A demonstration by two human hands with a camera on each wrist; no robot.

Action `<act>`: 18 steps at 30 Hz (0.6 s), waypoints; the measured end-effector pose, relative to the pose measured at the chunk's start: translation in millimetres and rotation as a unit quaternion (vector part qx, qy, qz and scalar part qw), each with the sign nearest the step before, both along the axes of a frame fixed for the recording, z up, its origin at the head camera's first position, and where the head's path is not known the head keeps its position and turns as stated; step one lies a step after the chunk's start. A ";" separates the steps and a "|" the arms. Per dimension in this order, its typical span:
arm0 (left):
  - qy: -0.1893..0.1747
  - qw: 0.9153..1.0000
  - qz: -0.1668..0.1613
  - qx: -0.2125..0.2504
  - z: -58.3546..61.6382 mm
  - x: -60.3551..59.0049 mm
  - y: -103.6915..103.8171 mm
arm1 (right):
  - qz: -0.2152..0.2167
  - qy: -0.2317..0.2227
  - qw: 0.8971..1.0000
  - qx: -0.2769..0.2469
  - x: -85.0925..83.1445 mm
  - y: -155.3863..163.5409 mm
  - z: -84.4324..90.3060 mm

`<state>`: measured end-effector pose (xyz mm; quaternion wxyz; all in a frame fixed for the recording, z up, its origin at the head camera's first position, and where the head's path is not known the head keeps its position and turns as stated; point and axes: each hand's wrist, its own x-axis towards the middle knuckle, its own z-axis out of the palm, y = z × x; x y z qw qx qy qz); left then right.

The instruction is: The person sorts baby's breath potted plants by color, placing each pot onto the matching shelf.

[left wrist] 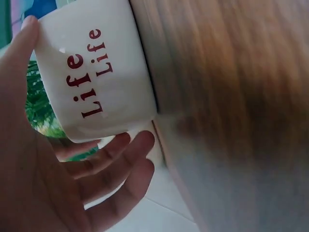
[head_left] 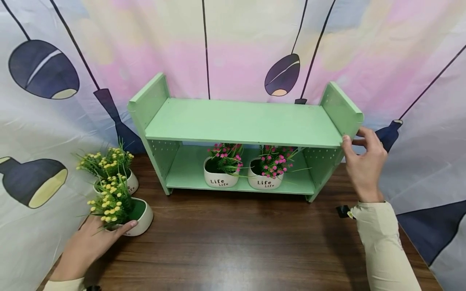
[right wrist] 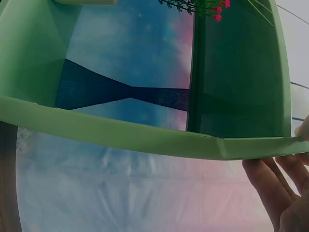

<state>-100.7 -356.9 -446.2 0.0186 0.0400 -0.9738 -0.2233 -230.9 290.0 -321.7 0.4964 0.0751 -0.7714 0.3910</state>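
My left hand (head_left: 89, 244) grips a white oval pot (head_left: 143, 222) of yellow flowers at the left of the table. In the left wrist view the thumb lies at the rim of this pot (left wrist: 116, 63), lettered "Life", and the fingers (left wrist: 128, 169) bend round its side. A second pot of yellow flowers (head_left: 132, 184) stands just behind. On the right, my right hand (head_left: 367, 161) pinches the front edge of the side panel of a green two-tier shelf (head_left: 236, 121). The right wrist view has fingers (right wrist: 270, 188) on the panel's (right wrist: 145, 142) outer face.
Two white pots, a left one (head_left: 221, 180) and a right one (head_left: 265, 181), hold pink flowers on the lower tier. The shelf stands on a dark wooden table (head_left: 233, 238). Behind it hangs a curtain (head_left: 240, 48) printed with lamps, which also runs along both sides.
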 end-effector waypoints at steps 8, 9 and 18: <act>-0.029 0.999 0.027 -0.002 2.3 -6.2 4.2 | 0.000 0.000 1.000 0.002 -0.6 0.2 2.5; -0.007 1.000 0.005 0.015 -0.4 -7.9 2.0 | 0.001 0.000 1.000 0.005 -0.4 0.4 3.1; 0.031 0.998 -0.053 0.014 -4.4 -10.0 -3.8 | 0.004 -0.008 1.000 0.003 1.1 1.7 2.5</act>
